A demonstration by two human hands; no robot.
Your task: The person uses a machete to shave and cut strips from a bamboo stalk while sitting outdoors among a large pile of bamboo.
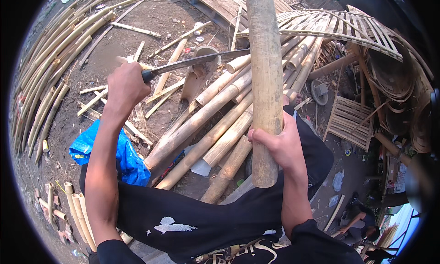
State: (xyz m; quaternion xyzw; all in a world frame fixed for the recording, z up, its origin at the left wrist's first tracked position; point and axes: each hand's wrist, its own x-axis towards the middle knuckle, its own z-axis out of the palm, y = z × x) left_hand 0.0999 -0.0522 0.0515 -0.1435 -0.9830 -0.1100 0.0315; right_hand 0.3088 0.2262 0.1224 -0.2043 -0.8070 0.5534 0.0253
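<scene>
My left hand (124, 83) is closed round the black handle of a machete (197, 61). Its long dark blade points to the right and meets the left edge of a thick bamboo pole (266, 80); whether it touches the pole or passes behind cannot be told. My right hand (280, 142) grips that pole near its lower end, thumb across the front. The pole stands nearly upright before me, its top running out of view. Beneath the blade and pole, several long bamboo poles (201, 115) lie in a slanting pile in front of my legs.
More bamboo lies stacked at the left (50, 71). Split offcuts (169, 67) litter the dirt ground. A blue plastic sheet (112, 147) is by my left leg. Slatted bamboo frames (350, 122) stand at the right, and another person (360, 222) is at the lower right.
</scene>
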